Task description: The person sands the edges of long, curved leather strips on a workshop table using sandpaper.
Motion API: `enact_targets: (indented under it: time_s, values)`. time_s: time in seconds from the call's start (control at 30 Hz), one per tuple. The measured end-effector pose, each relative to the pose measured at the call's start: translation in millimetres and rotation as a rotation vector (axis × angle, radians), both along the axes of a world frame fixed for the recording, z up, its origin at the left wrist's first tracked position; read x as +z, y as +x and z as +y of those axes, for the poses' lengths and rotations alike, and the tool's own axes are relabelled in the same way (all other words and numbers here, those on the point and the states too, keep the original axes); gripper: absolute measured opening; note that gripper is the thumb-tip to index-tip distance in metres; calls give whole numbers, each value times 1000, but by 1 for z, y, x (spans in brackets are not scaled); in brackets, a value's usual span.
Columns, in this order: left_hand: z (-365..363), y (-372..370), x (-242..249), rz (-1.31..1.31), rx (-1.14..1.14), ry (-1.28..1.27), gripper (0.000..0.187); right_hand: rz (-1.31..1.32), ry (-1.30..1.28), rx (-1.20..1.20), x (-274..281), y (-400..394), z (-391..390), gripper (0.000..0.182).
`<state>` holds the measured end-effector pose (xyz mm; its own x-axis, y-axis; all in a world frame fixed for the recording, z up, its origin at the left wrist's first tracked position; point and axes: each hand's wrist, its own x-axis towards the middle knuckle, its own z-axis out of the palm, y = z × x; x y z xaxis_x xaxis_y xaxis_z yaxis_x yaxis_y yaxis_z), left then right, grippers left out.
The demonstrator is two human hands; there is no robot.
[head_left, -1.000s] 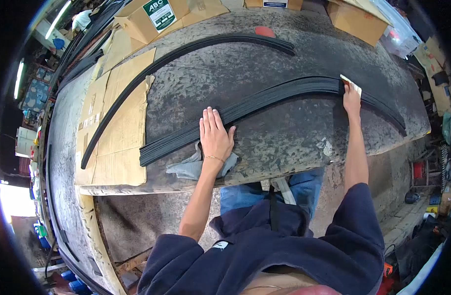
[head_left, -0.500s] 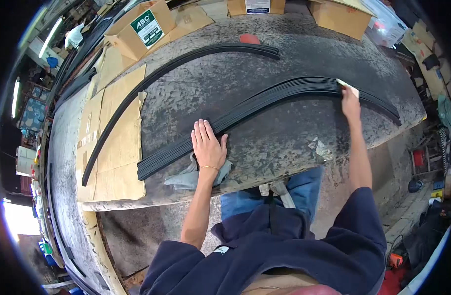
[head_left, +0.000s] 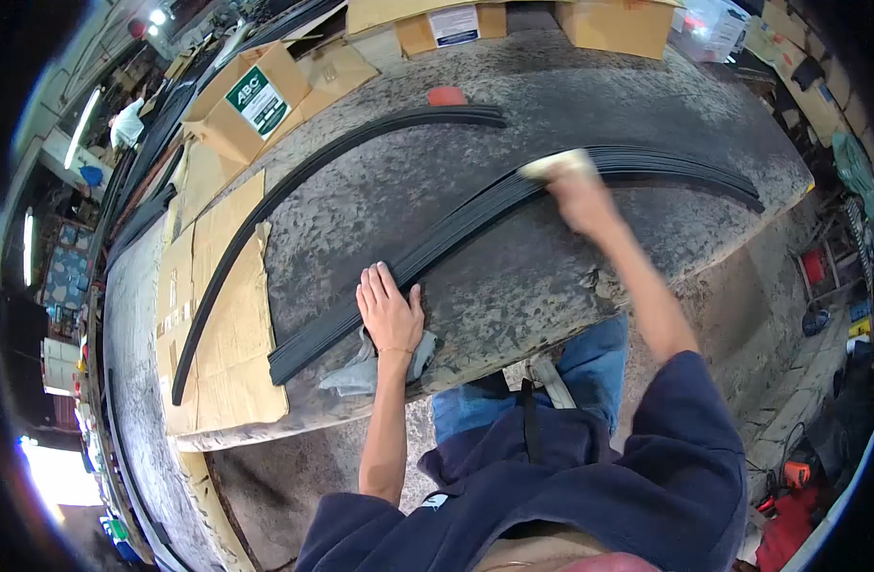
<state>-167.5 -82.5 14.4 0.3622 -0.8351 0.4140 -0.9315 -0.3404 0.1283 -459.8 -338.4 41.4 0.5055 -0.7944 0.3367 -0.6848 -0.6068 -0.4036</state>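
A bundle of long black rubber-like strips lies across the dark table in a gentle arc. My left hand rests flat on the bundle's nearer left part, fingers stretched out. Blurred by motion, my right hand grips a pale yellow pad against the top of the bundle, right of its middle. Partly under my left wrist lies a crumpled grey cloth. Farther back, a second, thinner bundle of black strips curves from the cardboard sheet towards the table's middle.
A flattened cardboard sheet covers the table's left end. Open cardboard boxes stand along the back, one with a green label. Near the far bundle's tip sits a red object. Another person is far off at upper left.
My right hand has slid left along the bundle with the pale pad, from near the right end towards the middle. My left hand stays flat on the strips. The view has shifted slightly.
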Motion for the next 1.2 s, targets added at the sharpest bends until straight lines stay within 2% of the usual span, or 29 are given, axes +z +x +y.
enact_targets:
  time_s: [0.03,0.07,0.1,0.13,0.17,0.23,0.3,0.33,0.37,0.43,0.47,0.53,0.57,0.63,0.73,0.77,0.83,0.97,1.1,1.17,1.2]
  values:
    - [4,-1,1,12,-1,-5,71,2,-24,-199,-8,-46,-34,32]
    - [5,1,-2,-16,-2,-26,70,-258,32,-314,-23,-97,-67,32]
    - [6,2,-3,-17,8,-25,70,-219,5,-501,-25,-135,-87,34]
    - [6,2,-4,-17,9,-23,69,-122,-118,-499,-26,-164,-106,36]
    - [3,2,-4,-15,7,-25,69,62,-9,-550,-16,-180,-118,35]
    - [1,5,-11,-42,20,-44,68,86,30,-715,6,-152,-96,39]
    - [0,13,-13,-50,22,-11,68,-13,-24,-493,5,-110,-60,44]
    - [1,19,-7,-54,34,-9,68,-148,50,-328,20,-73,-14,42]
    - [3,25,3,-45,-11,36,67,-179,84,-65,17,-51,12,39]
    - [15,38,21,-39,-55,92,66,62,470,274,45,-10,66,37]
    - [22,50,30,9,-57,149,67,57,474,278,42,-10,66,37]
    - [39,76,39,37,-71,228,71,-68,514,463,35,-12,58,41]
    - [47,87,37,74,-59,241,69,-251,662,272,33,-7,43,55]
    - [55,100,34,84,-108,233,66,-103,195,61,22,-5,10,67]
    - [53,111,29,19,-191,137,64,13,-64,130,5,12,-30,71]
    - [57,113,29,14,-180,141,64,7,-60,140,7,18,-39,71]
    - [56,109,37,-8,-189,98,63,339,197,126,28,23,-50,71]
    - [76,133,59,-19,-208,-6,61,267,5,309,24,32,-41,68]
    - [116,210,79,-2,-31,122,59,125,-122,504,26,88,20,65]
    - [142,263,61,-43,71,253,64,69,-118,572,8,129,47,64]
    - [158,290,36,-49,144,293,67,75,-114,539,-4,150,64,64]
